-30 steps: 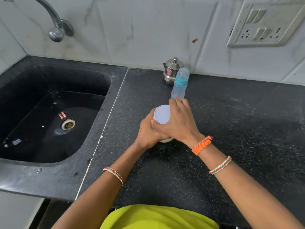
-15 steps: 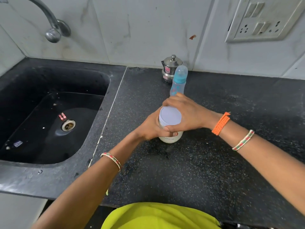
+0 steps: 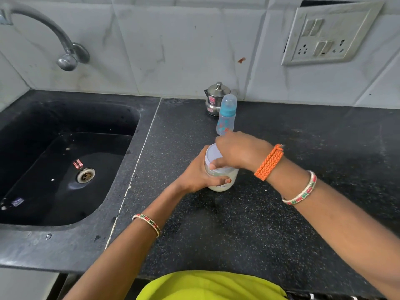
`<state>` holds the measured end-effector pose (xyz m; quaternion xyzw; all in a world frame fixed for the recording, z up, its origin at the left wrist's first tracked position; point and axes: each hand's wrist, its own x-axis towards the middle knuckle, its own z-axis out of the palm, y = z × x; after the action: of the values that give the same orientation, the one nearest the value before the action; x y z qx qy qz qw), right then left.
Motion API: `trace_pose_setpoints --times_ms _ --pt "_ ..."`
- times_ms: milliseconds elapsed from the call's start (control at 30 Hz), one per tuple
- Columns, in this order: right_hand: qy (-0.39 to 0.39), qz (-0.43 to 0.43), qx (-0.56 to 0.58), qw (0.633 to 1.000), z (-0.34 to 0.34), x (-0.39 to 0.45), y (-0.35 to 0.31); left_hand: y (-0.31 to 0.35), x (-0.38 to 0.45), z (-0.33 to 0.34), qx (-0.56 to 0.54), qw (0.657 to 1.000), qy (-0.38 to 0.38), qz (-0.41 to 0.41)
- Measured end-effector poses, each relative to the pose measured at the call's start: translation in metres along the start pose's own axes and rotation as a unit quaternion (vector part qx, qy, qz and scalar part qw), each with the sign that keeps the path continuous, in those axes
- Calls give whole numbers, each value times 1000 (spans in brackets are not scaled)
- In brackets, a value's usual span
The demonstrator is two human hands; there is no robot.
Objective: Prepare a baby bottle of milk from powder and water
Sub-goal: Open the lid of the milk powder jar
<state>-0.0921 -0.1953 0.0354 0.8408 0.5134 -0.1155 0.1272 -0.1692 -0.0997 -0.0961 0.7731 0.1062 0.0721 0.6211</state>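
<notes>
Black speckled counter is stretching right of a dark sink, under white wall tiles, a tap and a socket plate. Compared with half a second ago, the right hand is sitting further round the white lid, wrist swung nearer, and the lid is now looking tilted on its rim, which suggests the powder jar is being unscrewed, an early step before any scooping. Fingers of the right hand are curling closed over the lid; the left hand is wrapping the jar's body, thumb across its front, pinning it to the counter. Just behind the hands, the capped bottle is standing untouched, beside a small steel pot.
</notes>
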Motion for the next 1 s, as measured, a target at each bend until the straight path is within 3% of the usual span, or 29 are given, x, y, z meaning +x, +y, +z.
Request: trace_pose_setpoints --times_ms 67,133,200,333,400,567,767,867,1000 --pt "-98 -44 -11 994 -11 2 4 1 0 1 -8 1000 4 -8" --pt "-143 -91 -32 985 -17 4 7 3 0 3 -14 1000 2 -13" --pt "-141 -84 -32 986 -13 4 6 4 0 3 -9 1000 0 -7" --pt "-44 64 47 996 -1 3 -7 1 0 1 9 1000 -2 -2" --pt "-31 35 8 999 -1 3 -7 1 0 0 8 1000 1 -7" --pt "-144 -85 -25 986 -11 3 3 2 0 3 -25 1000 2 -12" --pt "-78 26 67 994 1 4 2 0 0 1 2 1000 3 -4" --pt "-70 -38 36 996 0 2 4 -3 1 2 -8 1000 8 -3" --pt "-129 -93 66 985 -1 -2 15 -5 2 3 -4 1000 9 2"
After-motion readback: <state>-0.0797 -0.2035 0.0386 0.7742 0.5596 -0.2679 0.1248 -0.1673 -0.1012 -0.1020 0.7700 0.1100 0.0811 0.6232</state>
